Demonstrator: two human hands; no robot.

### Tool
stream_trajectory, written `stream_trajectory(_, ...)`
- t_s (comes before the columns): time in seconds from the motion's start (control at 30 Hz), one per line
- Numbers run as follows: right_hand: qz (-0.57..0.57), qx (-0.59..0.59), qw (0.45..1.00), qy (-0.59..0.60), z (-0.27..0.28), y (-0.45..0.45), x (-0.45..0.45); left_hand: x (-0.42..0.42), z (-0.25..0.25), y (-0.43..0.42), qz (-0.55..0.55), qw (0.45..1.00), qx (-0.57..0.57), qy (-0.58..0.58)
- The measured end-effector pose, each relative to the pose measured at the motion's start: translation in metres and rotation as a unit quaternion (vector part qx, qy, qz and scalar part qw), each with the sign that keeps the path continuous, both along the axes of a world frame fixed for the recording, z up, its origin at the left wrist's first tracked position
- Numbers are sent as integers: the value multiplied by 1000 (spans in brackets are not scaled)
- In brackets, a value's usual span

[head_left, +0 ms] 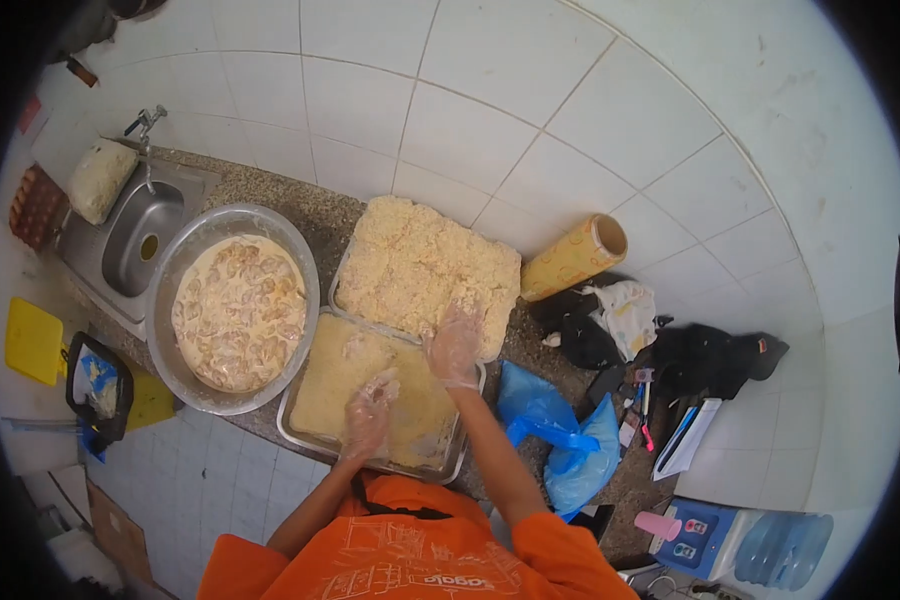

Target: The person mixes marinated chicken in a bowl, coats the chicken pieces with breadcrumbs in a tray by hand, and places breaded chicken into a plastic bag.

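My left hand (pixel 368 418), in a clear plastic glove dusted with crumbs, is curled over a metal tray (pixel 288 415) of fine pale breading (pixel 335 375). Its fingers are bent inward, and whatever they may hold is hidden. A coated piece (pixel 362 348) lies in the breading beyond its fingertips. My right hand (pixel 454 345), also gloved, rests at the near edge of a second tray heaped with breaded pieces (pixel 420 255). Its crumb-covered fingers stretch over the pieces with the thumb apart. Left of both trays stands a large metal bowl (pixel 310 290) of pieces in creamy batter (pixel 238 315).
A steel sink (pixel 135 235) with a tap (pixel 147 120) lies at the far left. A roll of plastic wrap (pixel 570 260) stands by the wall. Blue plastic bags (pixel 580 460), dark cloth (pixel 705 365) and a water dispenser (pixel 705 535) are on the right. A yellow bin (pixel 148 410) stands lower left.
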State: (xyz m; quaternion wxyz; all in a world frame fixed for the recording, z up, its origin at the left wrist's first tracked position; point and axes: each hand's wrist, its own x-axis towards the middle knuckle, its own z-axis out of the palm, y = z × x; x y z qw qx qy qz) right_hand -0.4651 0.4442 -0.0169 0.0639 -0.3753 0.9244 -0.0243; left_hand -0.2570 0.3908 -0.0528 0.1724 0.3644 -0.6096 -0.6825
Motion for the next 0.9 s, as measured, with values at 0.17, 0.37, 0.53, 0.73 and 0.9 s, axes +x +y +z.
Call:
stream_trajectory(0.17, 51, -10, 997, 52, 11, 16, 0, 53, -16, -11, -115, 933, -341, -14)
stream_trajectory(0.37, -29, -253, 948, -191, -23, 90, 86, 76, -3, -31, 17, 890, -456, -9)
stream_trajectory(0.53, -271, -385, 520, -713, -122, 102, 133, 108, 4, -48, -14, 882, -443, -164)
stream_trajectory(0.73, -146, -130, 775, -601, -220, -10, 146, 118, -18, -40, -24, 906, -392, -156)
stream_trajectory(0.9, -32, -233, 870, -433, -157, 9, 142, 137, -15, -36, -13, 905, -392, -163)
